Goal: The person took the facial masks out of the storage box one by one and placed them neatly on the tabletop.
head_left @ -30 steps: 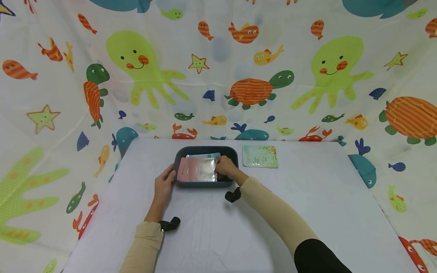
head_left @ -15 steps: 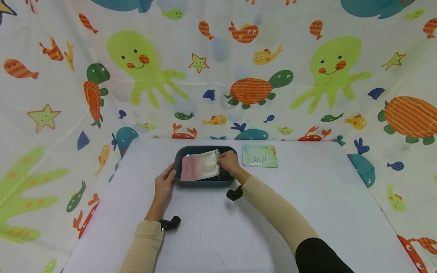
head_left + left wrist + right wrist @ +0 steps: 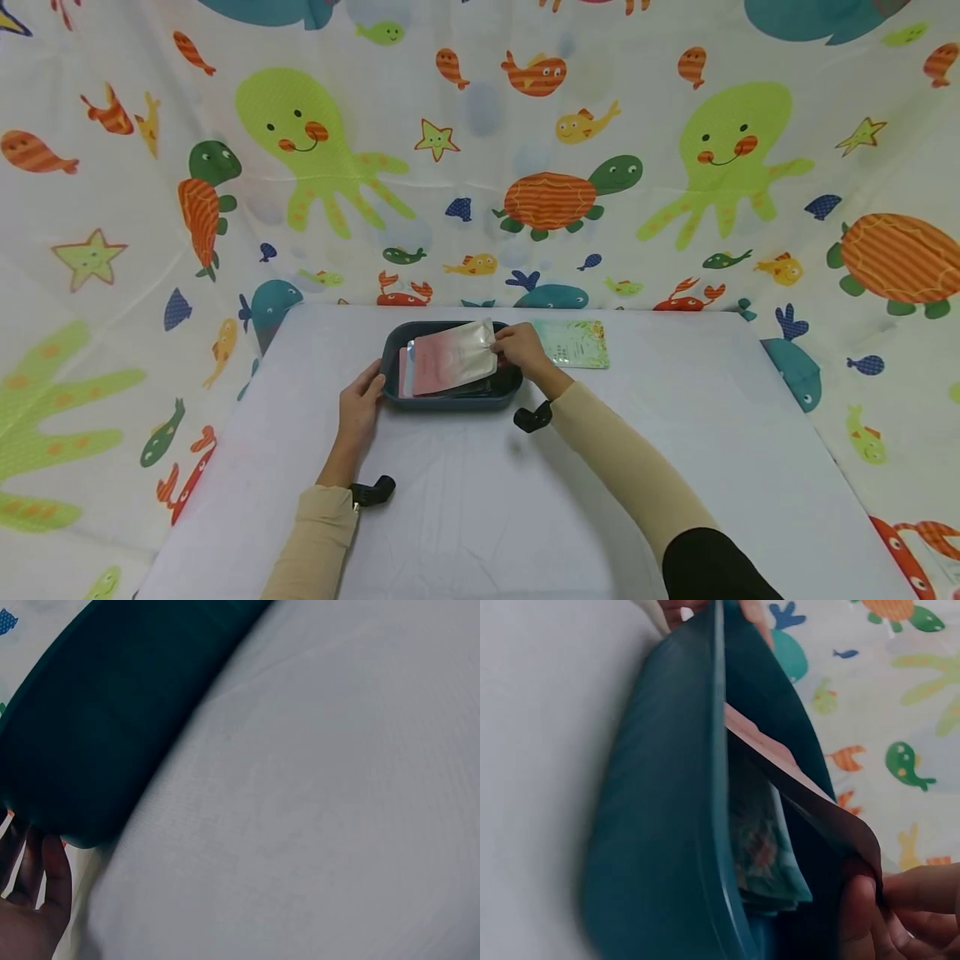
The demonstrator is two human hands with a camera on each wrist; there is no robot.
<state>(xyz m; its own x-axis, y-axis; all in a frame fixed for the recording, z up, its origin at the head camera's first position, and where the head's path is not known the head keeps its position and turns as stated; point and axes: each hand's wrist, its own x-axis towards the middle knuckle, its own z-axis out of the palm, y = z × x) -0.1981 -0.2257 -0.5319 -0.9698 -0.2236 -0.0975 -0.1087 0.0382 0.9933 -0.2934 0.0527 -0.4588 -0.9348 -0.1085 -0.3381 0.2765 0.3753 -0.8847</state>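
Observation:
A dark teal plastic bin [image 3: 450, 405] stands near the far side of the white table. My left hand [image 3: 360, 404] grips its left end, fingers against the outer wall in the left wrist view. My right hand [image 3: 525, 348] pinches the right edge of a pink-and-silver sheet mask packet [image 3: 450, 358], whose right end tilts up above the bin. Thumb and fingers meet on the packet's edge [image 3: 862, 832] in the right wrist view. Beneath it, more flat packets [image 3: 757, 855] lie in the bin; the held packet hides much of them.
Right of the bin, a pale green packet with a floral print [image 3: 577, 343] lies flat on the white-covered table [image 3: 450, 508], partly behind my right hand. A curtain with sea animals [image 3: 465, 192] hangs at the table's far edge.
My right hand has drawn the pink packet up and to the right, raising its right end. Other packet edges now show at its left. The left hand stays on the bin.

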